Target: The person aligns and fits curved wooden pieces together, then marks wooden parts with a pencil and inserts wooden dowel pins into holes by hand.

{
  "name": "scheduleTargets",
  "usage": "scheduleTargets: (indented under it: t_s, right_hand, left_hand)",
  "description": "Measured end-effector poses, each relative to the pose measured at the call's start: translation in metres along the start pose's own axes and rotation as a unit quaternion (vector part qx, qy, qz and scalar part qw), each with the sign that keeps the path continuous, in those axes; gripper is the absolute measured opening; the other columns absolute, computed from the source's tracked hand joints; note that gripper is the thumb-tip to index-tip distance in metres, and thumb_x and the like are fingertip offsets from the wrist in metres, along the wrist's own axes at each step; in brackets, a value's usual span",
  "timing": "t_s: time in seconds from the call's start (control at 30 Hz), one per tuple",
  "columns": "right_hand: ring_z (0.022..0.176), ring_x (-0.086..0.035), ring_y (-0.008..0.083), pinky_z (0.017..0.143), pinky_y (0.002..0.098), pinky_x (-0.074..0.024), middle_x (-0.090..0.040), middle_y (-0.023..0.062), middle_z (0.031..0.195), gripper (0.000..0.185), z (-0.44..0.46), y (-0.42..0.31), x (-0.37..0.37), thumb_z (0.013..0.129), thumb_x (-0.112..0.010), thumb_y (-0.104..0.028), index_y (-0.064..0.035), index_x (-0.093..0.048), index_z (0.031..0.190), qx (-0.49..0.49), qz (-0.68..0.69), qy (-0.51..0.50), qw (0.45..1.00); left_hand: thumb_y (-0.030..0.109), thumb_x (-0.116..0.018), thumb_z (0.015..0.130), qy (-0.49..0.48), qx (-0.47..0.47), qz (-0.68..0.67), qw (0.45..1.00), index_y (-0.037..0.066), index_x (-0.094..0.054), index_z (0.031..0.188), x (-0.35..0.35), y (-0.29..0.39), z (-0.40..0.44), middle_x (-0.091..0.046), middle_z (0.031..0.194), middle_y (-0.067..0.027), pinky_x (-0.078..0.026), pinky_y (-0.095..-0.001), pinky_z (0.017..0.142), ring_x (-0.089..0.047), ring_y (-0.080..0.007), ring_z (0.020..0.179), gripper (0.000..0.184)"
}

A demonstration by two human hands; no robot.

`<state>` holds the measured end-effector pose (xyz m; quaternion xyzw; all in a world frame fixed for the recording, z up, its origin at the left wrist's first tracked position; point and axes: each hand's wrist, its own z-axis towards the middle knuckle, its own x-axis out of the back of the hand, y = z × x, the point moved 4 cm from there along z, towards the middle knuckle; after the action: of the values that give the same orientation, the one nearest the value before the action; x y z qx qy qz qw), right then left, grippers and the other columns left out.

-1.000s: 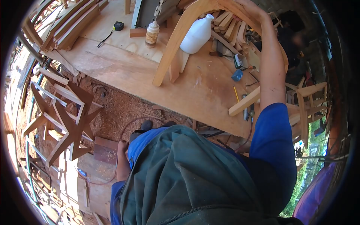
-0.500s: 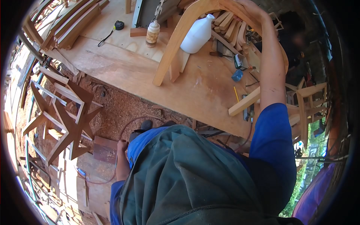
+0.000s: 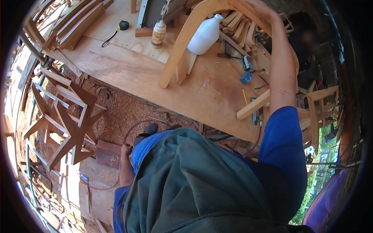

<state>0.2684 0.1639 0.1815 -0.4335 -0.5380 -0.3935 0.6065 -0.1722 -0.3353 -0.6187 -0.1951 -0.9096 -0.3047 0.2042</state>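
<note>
Presently, your right hand [image 3: 265, 10] grips the curved wooden frame [image 3: 184, 39]; your left hand [image 3: 126, 150] hangs low, its grip undeterminable.

the right forearm [image 3: 284, 73] points toward twelve o'clock, its wrist [image 3: 274, 20] bent so that the right hand [image 3: 261, 7], at one o'clock in the view, curls over in a grip. the left hand [image 3: 126, 150] hangs low at eight o'clock beside the body, finger pose too small to tell.
</note>
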Motion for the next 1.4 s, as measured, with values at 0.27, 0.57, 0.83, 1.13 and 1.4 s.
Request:
scheduleTargets:
  t_s: [0.27,0.57,0.83,1.13,1.4]
  right_hand:
    - [0.126,-0.062,0.0331,0.109,0.0424,-0.0423,-0.067,0.0171,0.135,0.056,-0.022,-0.026,0.005,0.108,-0.04,-0.05,-0.0074,-0.067,0.132,-0.05,-0.018,0.043,0.998]
    - [0.116,-0.067,0.0331,0.102,0.0404,-0.0486,-0.071,0.0216,0.121,0.039,-0.094,-0.032,0.001,0.105,-0.056,-0.03,-0.0021,-0.066,0.13,0.096,0.089,0.228,0.965]
    - [0.124,-0.063,0.0292,0.102,0.0448,-0.0486,-0.06,0.0208,0.14,0.047,-0.217,-0.071,0.033,0.103,-0.06,-0.028,-0.0031,-0.055,0.143,0.156,-0.034,0.426,0.89]
    - [0.149,-0.037,0.0279,0.124,0.0456,-0.0238,-0.043,0.017,0.157,0.059,-0.45,0.142,-0.054,0.109,-0.036,-0.039,-0.0009,-0.038,0.155,-0.097,0.279,0.705,0.645]
    - [0.14,-0.044,0.0234,0.115,0.0375,-0.0346,-0.048,0.0129,0.15,0.101,-0.425,0.232,-0.184,0.085,-0.073,-0.065,-0.0037,-0.036,0.156,-0.065,0.52,0.414,0.744]
  left_hand:
    - [0.024,-0.075,0.078,0.006,-0.006,-0.001,1.0,-0.001,-0.075,0.11,0.001,-0.002,-0.001,-0.074,0.11,-0.0255,-0.055,-0.0432,0.098,-0.07,-0.0378,0.111,0.041]
    - [0.023,-0.077,0.087,0.133,-0.341,-0.109,0.924,0.001,-0.059,0.136,0.124,0.256,-0.075,-0.071,0.12,-0.0207,-0.056,-0.042,0.092,-0.07,-0.0316,0.108,0.056]
    - [0.029,-0.057,0.102,0.363,-0.761,-0.029,0.537,-0.001,-0.055,0.138,0.277,0.639,-0.337,-0.06,0.138,-0.0209,-0.044,-0.0485,0.105,-0.057,-0.0404,0.125,0.047]
    - [0.063,-0.014,0.108,0.32,-0.623,-0.157,0.696,-0.002,-0.074,0.113,0.279,0.716,-0.321,-0.074,0.079,-0.0124,-0.051,-0.0322,0.066,-0.068,-0.021,0.074,0.088]
    - [0.063,0.001,0.105,0.461,-0.498,-0.266,0.685,-0.003,-0.067,0.124,0.264,0.681,-0.319,-0.071,0.124,-0.0206,-0.052,-0.0486,0.109,-0.064,-0.0313,0.122,0.096]
